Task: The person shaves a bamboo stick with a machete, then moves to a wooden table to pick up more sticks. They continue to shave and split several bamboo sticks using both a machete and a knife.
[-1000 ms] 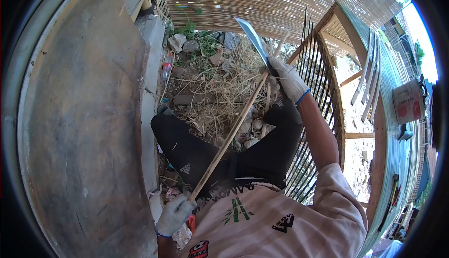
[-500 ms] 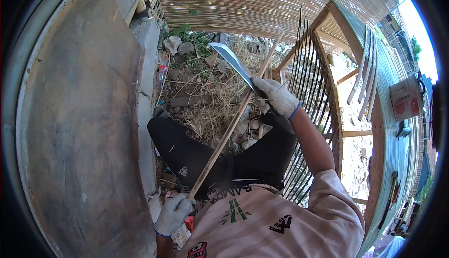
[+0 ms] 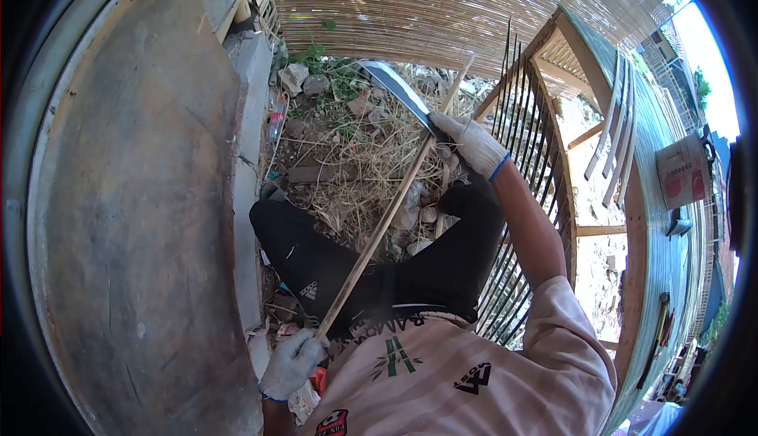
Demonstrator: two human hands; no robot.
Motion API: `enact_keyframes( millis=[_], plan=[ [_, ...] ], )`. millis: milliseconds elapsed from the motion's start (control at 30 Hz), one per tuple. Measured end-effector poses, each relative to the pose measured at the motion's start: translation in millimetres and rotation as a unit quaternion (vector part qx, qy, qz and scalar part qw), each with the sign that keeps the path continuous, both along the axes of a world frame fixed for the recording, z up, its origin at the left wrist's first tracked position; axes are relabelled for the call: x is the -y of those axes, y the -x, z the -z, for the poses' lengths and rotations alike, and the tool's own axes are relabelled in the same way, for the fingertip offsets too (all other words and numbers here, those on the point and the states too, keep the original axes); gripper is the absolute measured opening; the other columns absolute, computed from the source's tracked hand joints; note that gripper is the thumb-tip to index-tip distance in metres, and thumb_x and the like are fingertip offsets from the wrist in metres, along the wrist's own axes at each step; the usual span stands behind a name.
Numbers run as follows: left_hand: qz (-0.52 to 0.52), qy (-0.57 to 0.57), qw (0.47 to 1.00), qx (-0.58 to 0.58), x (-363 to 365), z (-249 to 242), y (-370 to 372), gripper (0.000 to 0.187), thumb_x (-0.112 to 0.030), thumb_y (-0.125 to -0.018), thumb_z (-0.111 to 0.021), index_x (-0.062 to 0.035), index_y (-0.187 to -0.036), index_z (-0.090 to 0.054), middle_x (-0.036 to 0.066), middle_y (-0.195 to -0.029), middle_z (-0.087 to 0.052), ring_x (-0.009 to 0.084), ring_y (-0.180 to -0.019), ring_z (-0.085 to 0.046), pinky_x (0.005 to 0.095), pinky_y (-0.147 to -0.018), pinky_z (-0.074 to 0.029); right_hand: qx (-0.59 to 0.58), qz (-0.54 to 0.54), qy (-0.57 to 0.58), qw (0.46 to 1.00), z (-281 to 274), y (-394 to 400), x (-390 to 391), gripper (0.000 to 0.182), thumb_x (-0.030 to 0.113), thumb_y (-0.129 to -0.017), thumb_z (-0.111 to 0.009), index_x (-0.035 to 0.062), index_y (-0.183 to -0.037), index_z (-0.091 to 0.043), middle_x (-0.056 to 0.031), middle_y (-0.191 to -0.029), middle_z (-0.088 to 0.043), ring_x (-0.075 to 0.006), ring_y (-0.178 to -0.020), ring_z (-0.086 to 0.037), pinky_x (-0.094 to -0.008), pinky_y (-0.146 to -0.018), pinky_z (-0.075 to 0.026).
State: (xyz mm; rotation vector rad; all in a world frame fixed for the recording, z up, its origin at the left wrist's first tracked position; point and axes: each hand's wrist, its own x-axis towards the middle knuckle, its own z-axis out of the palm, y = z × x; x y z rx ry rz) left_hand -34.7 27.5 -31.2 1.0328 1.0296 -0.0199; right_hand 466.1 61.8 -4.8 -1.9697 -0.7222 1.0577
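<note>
A long, thin bamboo strip [image 3: 377, 234] runs diagonally across my lap. Its lower end is gripped by my left hand [image 3: 292, 363], in a grey-white work glove with the fingers wrapped round it. My right hand [image 3: 476, 146], gloved as well, is closed around the handle of a machete [image 3: 399, 92]; the handle itself is mostly covered by the fingers. The broad blade points up and left, and its base lies against the strip near the right hand. Beyond that hand, the strip's upper end sticks out toward the mat screen.
Dry shavings and rubble [image 3: 355, 148] cover the ground ahead. A large worn board [image 3: 134, 215] stands at my left. To the right are a slatted bamboo frame [image 3: 525, 112], a table with a green covering [image 3: 659, 262], hanging strips [image 3: 620, 128] and a cardboard box [image 3: 683, 171].
My right hand and the machete have shifted slightly right, the blade still against the bamboo strip. The strip's upper end has moved slightly left. My left hand stays in place.
</note>
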Motion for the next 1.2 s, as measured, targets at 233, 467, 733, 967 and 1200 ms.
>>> enact_keyframes(
  millis=[233,467,733,967,1200],
  plan=[
    [0.007,-0.01,1.0,0.006,-0.3,4.2,6.5,0.022,-0.015,-0.107,-0.055,0.0024,-0.109,-0.069,-0.004,-0.075,-0.053,0.0034,-0.066,-0.046,0.0226,-0.059,-0.041,0.011,0.02,-0.008,1.0,-20.2,-8.8,-8.7,0.052,0.055,-0.107,-0.054,0.0104,-0.096,-0.079,0.007,-0.061,-0.054,-0.003,-0.05,-0.051,-0.021,-0.045,-0.038],
    [0.034,-0.038,0.999,-0.018,-1.1,8.8,16.3,0.021,-0.015,-0.104,-0.057,0.0018,-0.104,-0.07,-0.004,-0.074,-0.054,0.0045,-0.065,-0.048,0.0249,-0.059,-0.042,-0.043,0.043,-0.064,0.996,6.9,-58.1,-16.3,0.051,0.053,-0.106,-0.057,0.0068,-0.095,-0.076,0.0042,-0.065,-0.058,-0.0063,-0.052,-0.049,-0.0248,-0.048,-0.039],
    [0.032,-0.009,0.998,-0.057,0.4,6.0,31.7,0.022,-0.016,-0.103,-0.057,-0.0002,-0.103,-0.071,-0.003,-0.074,-0.054,0.0035,-0.063,-0.046,0.0244,-0.055,-0.039,-0.1,0.095,-0.12,0.983,14.1,-88.1,-1.9,0.051,0.053,-0.105,-0.06,0.0042,-0.106,-0.072,0.0054,-0.065,-0.057,-0.0056,-0.051,-0.052,-0.0224,-0.048,-0.04],
    [-0.002,0.126,0.987,0.1,-15.3,23.4,-21.8,0.027,-0.022,-0.11,-0.056,0.002,-0.115,-0.066,-0.007,-0.067,-0.042,0.0035,-0.054,-0.036,0.022,-0.048,-0.029,-0.047,-0.024,-0.036,0.998,12.3,27.7,18.0,0.05,0.054,-0.108,-0.054,0.0067,-0.105,-0.072,0.0052,-0.068,-0.057,-0.0053,-0.056,-0.052,-0.0249,-0.05,-0.041],
    [-0.009,0.15,0.983,0.104,-21.7,12.0,-11.9,0.034,-0.032,-0.109,-0.058,0.0005,-0.115,-0.064,-0.008,-0.065,-0.039,0.0023,-0.05,-0.034,0.0209,-0.044,-0.026,0.002,-0.082,-0.017,0.996,25.0,38.8,23.0,0.058,0.057,-0.106,-0.055,0.0026,-0.102,-0.075,-0.0008,-0.073,-0.06,-0.0118,-0.07,-0.055,-0.0316,-0.069,-0.047]
  ],
)
